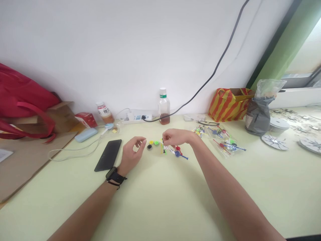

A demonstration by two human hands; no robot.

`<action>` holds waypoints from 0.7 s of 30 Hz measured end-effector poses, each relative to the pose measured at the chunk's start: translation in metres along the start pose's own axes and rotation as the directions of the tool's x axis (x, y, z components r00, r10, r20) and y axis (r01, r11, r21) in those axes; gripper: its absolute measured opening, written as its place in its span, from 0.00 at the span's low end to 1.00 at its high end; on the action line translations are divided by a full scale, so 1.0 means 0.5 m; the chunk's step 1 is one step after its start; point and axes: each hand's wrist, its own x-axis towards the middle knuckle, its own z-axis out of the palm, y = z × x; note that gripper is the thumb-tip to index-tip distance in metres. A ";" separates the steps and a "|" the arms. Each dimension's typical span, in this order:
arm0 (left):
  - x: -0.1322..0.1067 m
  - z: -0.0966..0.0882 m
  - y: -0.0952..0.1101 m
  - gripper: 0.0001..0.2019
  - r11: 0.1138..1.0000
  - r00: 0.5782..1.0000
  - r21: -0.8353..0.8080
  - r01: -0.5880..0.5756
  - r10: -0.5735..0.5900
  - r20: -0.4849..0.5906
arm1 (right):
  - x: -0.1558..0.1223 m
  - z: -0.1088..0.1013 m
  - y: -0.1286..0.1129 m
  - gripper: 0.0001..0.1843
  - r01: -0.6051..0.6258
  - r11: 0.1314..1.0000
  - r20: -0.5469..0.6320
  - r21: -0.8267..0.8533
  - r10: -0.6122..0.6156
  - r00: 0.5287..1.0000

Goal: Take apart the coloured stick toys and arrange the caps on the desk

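Note:
My left hand (132, 152) rests on the pale yellow table (160, 201), fingers curled with thumb and forefinger tips close together; whether it holds anything is hidden. A black watch is on that wrist. My right hand (175, 137) hovers to its right, fingers pinched on a small white and black plastic piece (164, 147). Between the hands lie small round parts, black (149, 147), yellow (151, 142) and green (156, 143). Red and blue plastic sticks (179, 153) lie just under the right hand.
A black phone (108, 155) lies left of my left hand. Clear bags of coloured parts (223, 140) sit to the right. Along the wall stand two bottles (164, 107), a power strip (136, 117), a striped bag (229, 103), a grey bag (258, 113) and red bags (22, 100).

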 end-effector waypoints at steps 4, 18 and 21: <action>-0.006 0.001 0.017 0.08 0.996 0.996 -0.017 -0.086 0.087 0.019 | 0.009 0.013 -0.009 0.05 0.003 0.998 -0.157 0.061 0.007 0.988; -0.012 0.020 0.021 0.12 0.986 0.986 -0.028 -0.167 0.167 -0.002 | 0.062 0.087 -0.047 0.22 0.198 0.827 -0.260 0.526 -0.065 0.963; -0.011 0.024 0.016 0.11 0.978 0.978 -0.018 -0.207 0.208 0.006 | 0.070 0.082 -0.038 0.10 0.171 0.806 -0.200 0.567 -0.067 0.977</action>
